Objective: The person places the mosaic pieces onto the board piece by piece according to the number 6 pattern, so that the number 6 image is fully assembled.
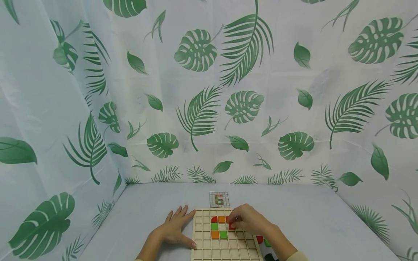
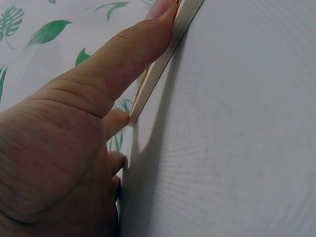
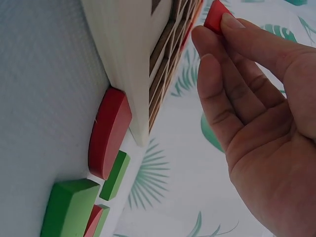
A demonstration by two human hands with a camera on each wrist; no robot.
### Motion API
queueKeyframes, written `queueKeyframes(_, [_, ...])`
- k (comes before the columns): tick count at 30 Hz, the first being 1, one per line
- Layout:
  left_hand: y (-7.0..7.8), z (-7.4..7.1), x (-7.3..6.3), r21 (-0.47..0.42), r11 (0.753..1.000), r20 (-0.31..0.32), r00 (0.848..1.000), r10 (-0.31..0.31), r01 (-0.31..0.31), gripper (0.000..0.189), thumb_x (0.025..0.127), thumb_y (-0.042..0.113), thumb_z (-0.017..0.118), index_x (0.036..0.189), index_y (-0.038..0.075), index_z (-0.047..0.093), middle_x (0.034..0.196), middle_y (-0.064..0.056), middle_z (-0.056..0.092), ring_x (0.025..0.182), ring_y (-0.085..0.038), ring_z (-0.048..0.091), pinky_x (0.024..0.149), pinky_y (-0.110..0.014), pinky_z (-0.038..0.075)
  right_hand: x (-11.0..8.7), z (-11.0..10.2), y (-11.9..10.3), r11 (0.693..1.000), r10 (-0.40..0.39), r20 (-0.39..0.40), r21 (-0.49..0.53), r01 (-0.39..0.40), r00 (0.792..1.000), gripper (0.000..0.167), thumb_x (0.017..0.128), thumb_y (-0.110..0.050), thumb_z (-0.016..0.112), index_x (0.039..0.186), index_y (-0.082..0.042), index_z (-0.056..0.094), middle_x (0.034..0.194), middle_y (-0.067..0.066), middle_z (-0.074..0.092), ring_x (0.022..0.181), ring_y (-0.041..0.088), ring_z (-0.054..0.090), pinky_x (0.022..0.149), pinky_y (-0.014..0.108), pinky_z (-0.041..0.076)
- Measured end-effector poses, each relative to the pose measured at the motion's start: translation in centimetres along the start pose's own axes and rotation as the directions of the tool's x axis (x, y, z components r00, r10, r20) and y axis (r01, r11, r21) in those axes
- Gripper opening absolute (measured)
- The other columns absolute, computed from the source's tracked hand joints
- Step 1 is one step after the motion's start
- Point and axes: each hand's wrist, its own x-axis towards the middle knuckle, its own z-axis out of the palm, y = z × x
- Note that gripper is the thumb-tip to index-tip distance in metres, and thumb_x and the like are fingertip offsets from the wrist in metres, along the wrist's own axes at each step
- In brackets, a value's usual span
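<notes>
Thumb and fingertips of the right hand [image 1: 249,220] pinch a small red piece [image 3: 216,18], held just over the gridded wooden board [image 1: 209,253], beside the coloured squares. Across from it the left hand [image 1: 173,227] lies spread, its thumb on the board's left edge and a finger touching the far corner. Laid in the grid are a rounded red corner [image 1: 214,219], an orange square [image 1: 221,219] with more red beyond it, partly behind the fingers, a green square [image 1: 214,226] below, then orange and green side by side. Past the board's far edge lies a pattern card [image 1: 219,199]; its figure seems to run to more rows, so the copy is probably only part done, with lower cells left to fill, though its details are too small to check. Outside the board's right edge wait loose pieces, among them a curved red piece [image 3: 108,138] and a green block [image 3: 71,207].
</notes>
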Motion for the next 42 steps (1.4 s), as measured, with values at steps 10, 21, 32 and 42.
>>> queueKeyframes(10, [0.18, -0.19, -0.2, -0.01, 1.0, -0.002, 1.0, 0.024, -0.024, 0.123, 0.066, 0.07, 0.087, 0.164, 0.019, 0.034, 0.173, -0.024, 0.015, 0.161, -0.047, 0.007, 0.125, -0.073, -0.001, 0.24, 0.49, -0.24, 0.999, 0.032, 0.041, 0.025, -0.033, 0.999, 0.012, 0.087, -0.003, 0.082, 0.093, -0.013, 0.084, 0.09, -0.007, 0.08, 0.075, -0.002, 0.064, 0.069, 0.019, 0.057])
queueKeyframes(21, [0.49, -0.13, -0.42, 0.011, 1.0, -0.001, 1.0, 0.021, -0.021, 0.12, 0.067, 0.067, 0.088, 0.164, 0.02, 0.034, 0.173, -0.023, 0.017, 0.161, -0.046, 0.009, 0.125, -0.073, 0.002, 0.12, 0.65, -0.45, 0.997, 0.05, 0.084, 0.062, -0.055, 0.995, 0.011, 0.085, -0.002, 0.083, 0.09, -0.012, 0.083, 0.087, -0.007, 0.078, 0.071, -0.001, 0.064, 0.065, 0.019, 0.056])
queueKeyframes(32, [0.09, -0.16, -0.2, 0.011, 1.0, -0.002, 1.0, 0.028, -0.028, 0.122, 0.067, 0.071, 0.086, 0.164, 0.02, 0.033, 0.173, -0.023, 0.016, 0.161, -0.046, 0.008, 0.125, -0.073, 0.001, 0.04, 0.8, -0.59, 0.993, 0.053, 0.103, 0.101, -0.064, 0.993, 0.012, 0.085, 0.001, 0.082, 0.089, -0.01, 0.083, 0.084, -0.006, 0.078, 0.07, 0.001, 0.068, 0.064, 0.02, 0.057])
queueKeyframes(42, [0.46, -0.25, -0.44, 0.014, 0.999, -0.004, 0.999, 0.036, -0.036, 0.12, 0.069, 0.066, 0.088, 0.164, 0.019, 0.033, 0.173, -0.024, 0.016, 0.161, -0.047, 0.009, 0.124, -0.073, 0.002, -0.04, 0.86, -0.75, 0.992, 0.055, 0.107, 0.112, -0.067, 0.993, 0.013, 0.083, 0.004, 0.082, 0.087, -0.009, 0.082, 0.082, -0.003, 0.078, 0.07, 0.002, 0.067, 0.062, 0.019, 0.056])
